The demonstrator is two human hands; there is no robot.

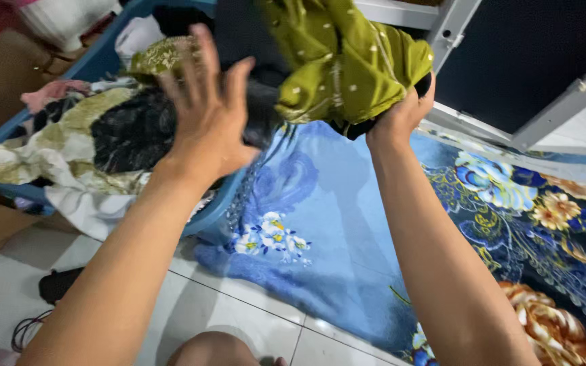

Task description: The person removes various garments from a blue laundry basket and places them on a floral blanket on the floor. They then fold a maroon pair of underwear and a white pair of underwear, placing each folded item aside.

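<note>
Now | right hand (401, 112) fingers under green cloth (347, 61) | left hand (205, 115) beside, spread.

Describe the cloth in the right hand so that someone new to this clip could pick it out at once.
Start at the blue laundry basket heaped with clothes at upper left. Just right of it, above the blue floral blanket, the right hand grips a bunched olive-green cloth. Small pale dots set it apart from the black and cream clothes under the open left hand.
</note>
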